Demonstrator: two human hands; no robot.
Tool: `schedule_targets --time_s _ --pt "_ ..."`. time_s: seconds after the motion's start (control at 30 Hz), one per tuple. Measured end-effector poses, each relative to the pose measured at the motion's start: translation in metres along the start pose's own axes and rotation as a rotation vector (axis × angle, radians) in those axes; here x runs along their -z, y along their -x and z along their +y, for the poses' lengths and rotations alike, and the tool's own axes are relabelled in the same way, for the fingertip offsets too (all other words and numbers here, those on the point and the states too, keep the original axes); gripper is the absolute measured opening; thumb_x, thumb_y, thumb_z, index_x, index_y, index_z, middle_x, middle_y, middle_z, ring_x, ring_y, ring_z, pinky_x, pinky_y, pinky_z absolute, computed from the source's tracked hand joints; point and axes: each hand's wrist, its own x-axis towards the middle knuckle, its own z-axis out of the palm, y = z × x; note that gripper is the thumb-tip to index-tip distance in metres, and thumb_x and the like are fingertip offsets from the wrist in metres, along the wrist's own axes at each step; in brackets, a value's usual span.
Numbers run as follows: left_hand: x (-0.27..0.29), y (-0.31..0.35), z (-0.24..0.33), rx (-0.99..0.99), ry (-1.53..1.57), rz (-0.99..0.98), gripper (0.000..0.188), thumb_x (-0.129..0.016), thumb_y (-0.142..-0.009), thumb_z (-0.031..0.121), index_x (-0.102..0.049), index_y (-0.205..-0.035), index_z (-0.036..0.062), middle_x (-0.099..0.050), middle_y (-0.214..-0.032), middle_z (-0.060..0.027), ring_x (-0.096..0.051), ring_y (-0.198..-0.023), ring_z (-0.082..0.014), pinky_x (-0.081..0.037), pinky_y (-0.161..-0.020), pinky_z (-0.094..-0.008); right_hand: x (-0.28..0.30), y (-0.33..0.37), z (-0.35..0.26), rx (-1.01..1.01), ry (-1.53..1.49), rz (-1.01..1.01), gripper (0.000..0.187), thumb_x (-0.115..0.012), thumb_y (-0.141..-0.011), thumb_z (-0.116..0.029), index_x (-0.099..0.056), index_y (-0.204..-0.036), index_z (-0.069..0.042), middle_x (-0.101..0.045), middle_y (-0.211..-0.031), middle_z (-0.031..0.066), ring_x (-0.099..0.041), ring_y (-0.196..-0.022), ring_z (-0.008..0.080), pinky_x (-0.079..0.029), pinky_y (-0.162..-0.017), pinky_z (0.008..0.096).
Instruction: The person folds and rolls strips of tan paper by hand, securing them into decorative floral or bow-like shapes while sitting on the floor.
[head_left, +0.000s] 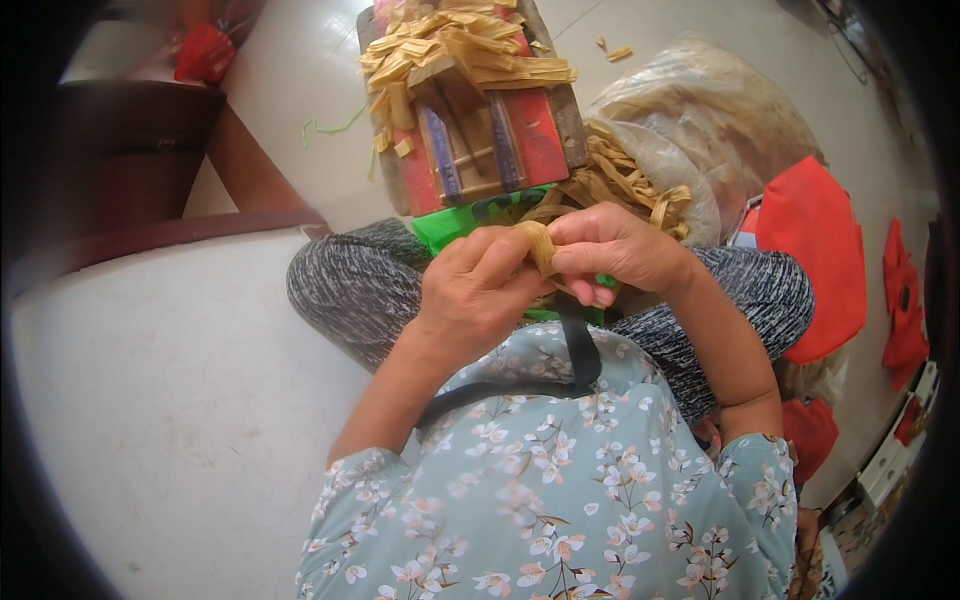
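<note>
Above my lap, a folded tan strip [540, 246], flat and fibrous like dried leaf or husk, is held between my two hands. My left hand [474, 287] pinches one side of it with bent fingers. From the other side, the thumb and forefinger of my right hand [618, 252] grip it, while the lower fingers curl loosely beneath. Just beyond my hands lies a red-topped board [545, 128] with a wooden fixture edged by two blue strips [440, 150]. Yellowish folded strips [455, 48] are heaped on its far part.
Right of the board, an open plastic bag [705, 95] stands by loose tan strips [612, 168]. Green plastic [452, 230] lies across my lap. A red bag [812, 255] is beside my right knee. A white surface [190, 400] spreads at left, near a dark cabinet [140, 150].
</note>
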Motion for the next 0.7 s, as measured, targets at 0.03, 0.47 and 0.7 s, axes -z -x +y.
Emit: schedule_targets --time_s 0.03,0.47,0.7 --pt "0.001 -0.001 0.001 0.008 -0.002 -0.019 0.022 -0.083 -0.064 0.018 -0.07 -0.079 0.0096 -0.064 -0.105 -0.004 -0.065 -0.087 -0.0224 -0.053 -0.069 -0.0316 0.0 0.001 0.0 -0.001 -0.022 0.013 0.02 -0.055 -0.101 -0.02 -0.065 -0.097 -0.002 -0.063 -0.068 0.0004 -0.053 -0.051 0.0041 -0.042 -0.046 0.0186" --pt "-0.002 0.005 0.002 0.244 0.043 0.196 0.008 -0.074 -0.075 0.01 -0.073 -0.083 0.0112 -0.054 -0.143 -0.013 -0.035 -0.143 -0.0396 -0.025 -0.117 -0.0558 -0.02 -0.003 0.022 0.352 -0.493 0.013 0.015 -0.06 -0.098 -0.017 -0.063 -0.098 -0.002 -0.059 -0.07 0.0008 -0.053 -0.055 0.0064 -0.045 -0.053 0.0208" --pt "0.005 0.003 -0.001 0.149 -0.03 0.241 0.011 -0.074 -0.075 0.01 -0.072 -0.086 0.0125 -0.067 -0.119 -0.0064 -0.058 -0.118 -0.029 -0.032 -0.114 -0.052 -0.023 -0.008 0.021 0.334 -0.245 0.107 0.01 -0.062 -0.092 -0.013 -0.06 -0.097 -0.004 -0.06 -0.079 0.0005 -0.056 -0.065 0.0062 -0.046 -0.058 0.0219"
